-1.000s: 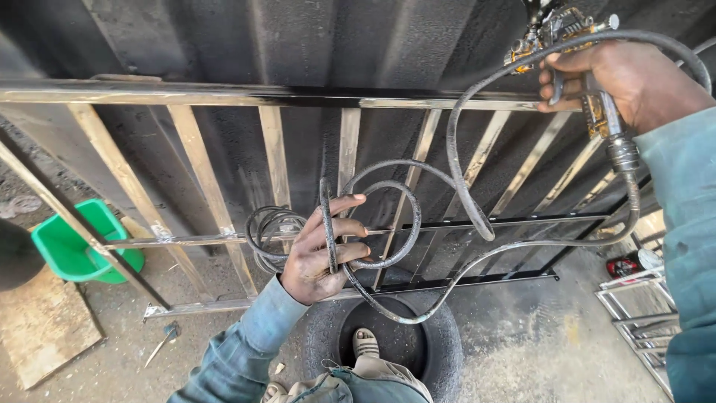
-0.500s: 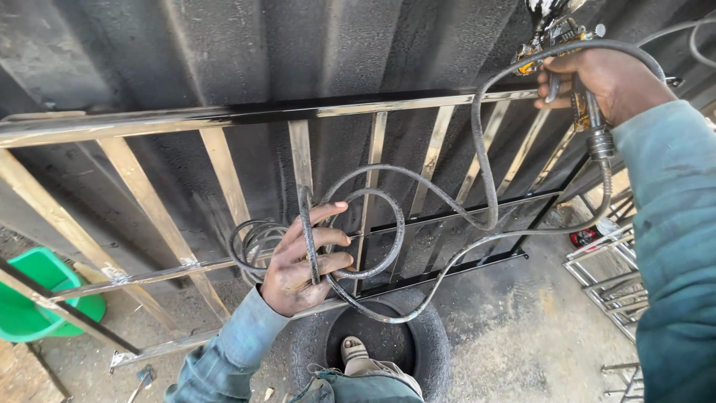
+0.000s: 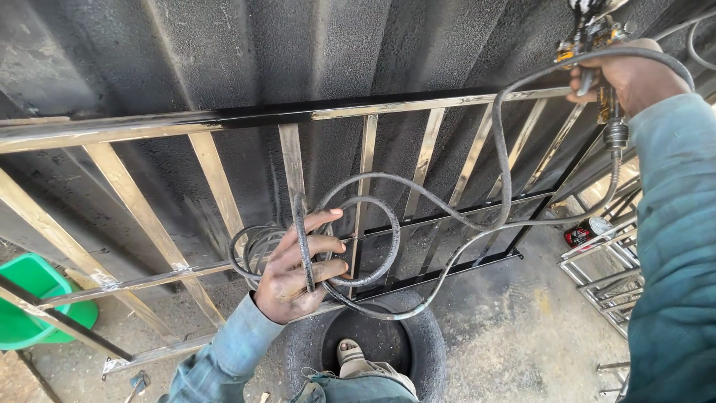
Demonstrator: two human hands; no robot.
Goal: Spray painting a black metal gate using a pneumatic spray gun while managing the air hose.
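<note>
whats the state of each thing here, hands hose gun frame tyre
left hand: grip closed on coiled hose
right hand: grip closed on spray gun
hose: looped, running up to gun
spray gun: held at top rail
metal frame: top rail partly black, bars bare
tyre: flat, foot inside

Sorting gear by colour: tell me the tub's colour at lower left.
Green tub, seen in the head view.

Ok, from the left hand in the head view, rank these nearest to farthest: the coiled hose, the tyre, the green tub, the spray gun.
1. Coiled hose: looped over the left hand, touching its fingers.
2. Tyre: just below and right of it, on the ground.
3. Green tub: far left edge, behind the metal frame.
4. Spray gun: top right, in the right hand.
</note>
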